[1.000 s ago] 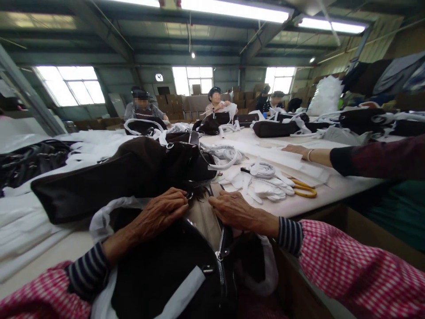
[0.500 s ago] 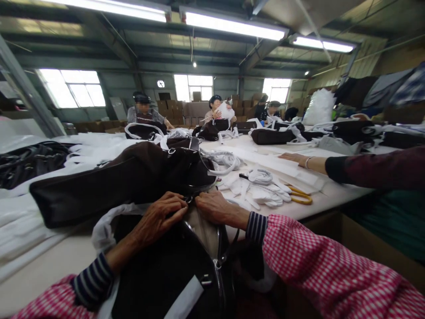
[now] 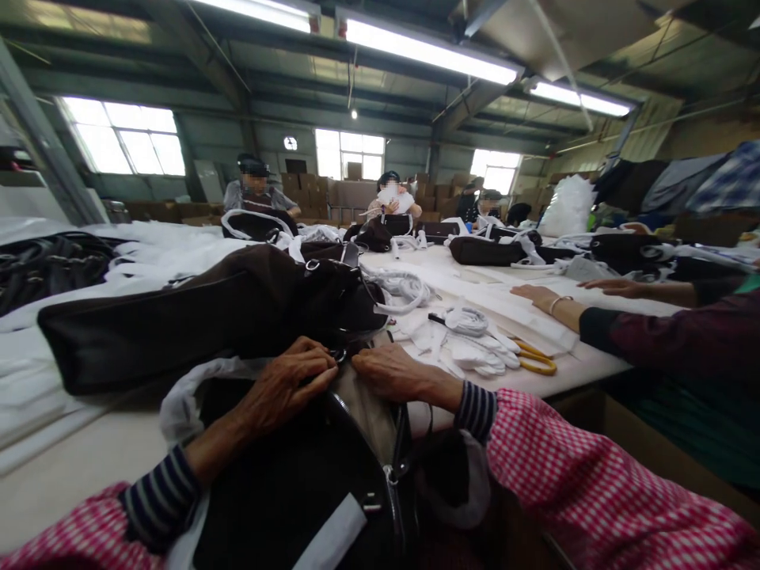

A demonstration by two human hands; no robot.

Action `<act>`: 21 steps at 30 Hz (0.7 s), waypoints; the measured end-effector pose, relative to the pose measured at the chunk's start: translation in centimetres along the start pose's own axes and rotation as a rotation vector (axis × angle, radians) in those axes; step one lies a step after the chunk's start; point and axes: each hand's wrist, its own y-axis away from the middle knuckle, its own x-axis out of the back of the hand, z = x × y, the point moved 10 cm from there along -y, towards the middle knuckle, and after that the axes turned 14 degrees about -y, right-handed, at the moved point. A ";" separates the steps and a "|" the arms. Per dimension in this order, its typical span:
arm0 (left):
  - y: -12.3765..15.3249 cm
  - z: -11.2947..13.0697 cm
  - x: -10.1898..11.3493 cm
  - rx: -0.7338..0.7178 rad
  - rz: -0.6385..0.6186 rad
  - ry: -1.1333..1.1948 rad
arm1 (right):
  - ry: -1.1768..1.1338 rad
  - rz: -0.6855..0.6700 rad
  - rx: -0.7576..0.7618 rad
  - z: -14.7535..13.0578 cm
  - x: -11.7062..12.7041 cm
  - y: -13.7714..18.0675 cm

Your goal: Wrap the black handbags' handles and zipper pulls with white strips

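Observation:
A black handbag (image 3: 279, 475) is right in front of me at the table edge. Its metal zipper (image 3: 392, 483) is partly undone, and beige lining (image 3: 371, 419) shows in the gap. With bent fingers my left hand (image 3: 290, 376) grips the bag's far edge, beside a metal ring (image 3: 340, 355). My right hand (image 3: 392, 374) is closed on the same edge, just right of the opening; its fingertips are partly hidden. White wrapping (image 3: 181, 404) covers a handle on the left. A white strip (image 3: 332, 532) lies on the bag's front.
Another dark bag (image 3: 178, 317) lies just beyond. To the right are white gloves (image 3: 480, 348), yellow-handled scissors (image 3: 537, 360) and a wrapped strap coil (image 3: 409, 291). A co-worker's hand (image 3: 537, 296) rests on white sheets. Dark straps (image 3: 53, 269) are piled left; several people work across the table.
A second hand of the co-worker on the right has come into view over the white sheets. My hands keep nearly the same hold on the bag; the view has shifted slightly.

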 end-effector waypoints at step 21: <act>-0.8 3.8 -3.4 -0.268 -0.272 -0.239 | -0.398 0.260 -0.069 -0.3 -0.5 5.6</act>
